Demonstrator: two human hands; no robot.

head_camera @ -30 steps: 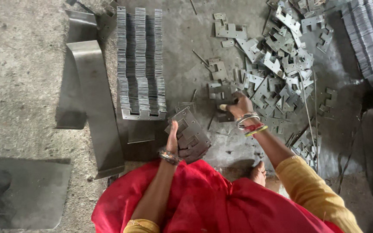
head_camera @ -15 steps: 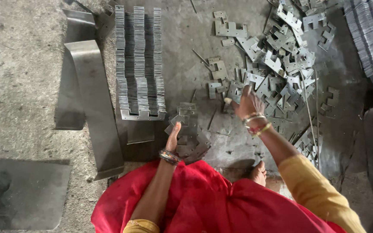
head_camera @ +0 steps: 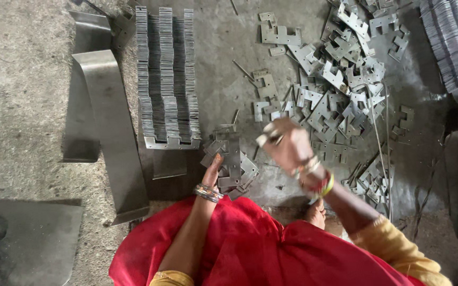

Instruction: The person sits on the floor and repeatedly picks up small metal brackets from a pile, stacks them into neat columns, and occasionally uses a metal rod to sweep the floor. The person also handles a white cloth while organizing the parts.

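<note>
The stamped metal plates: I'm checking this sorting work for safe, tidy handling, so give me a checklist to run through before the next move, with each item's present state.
1. Left hand grips the bundle of plates: ok, fingers wrap its near side.
2. Right hand holds a plate: cannot tell, the hand is blurred; something pale shows at its fingertips.
3. Bundle edges aligned: not ok, plates fan out at angles.
4. Stacked rows of plates upright and orderly: ok.
5. Loose pile of plates beside the right hand: ok, scattered on the floor.
6. Hand protection: not ok, both hands bare, only bangles at the wrists.
</note>
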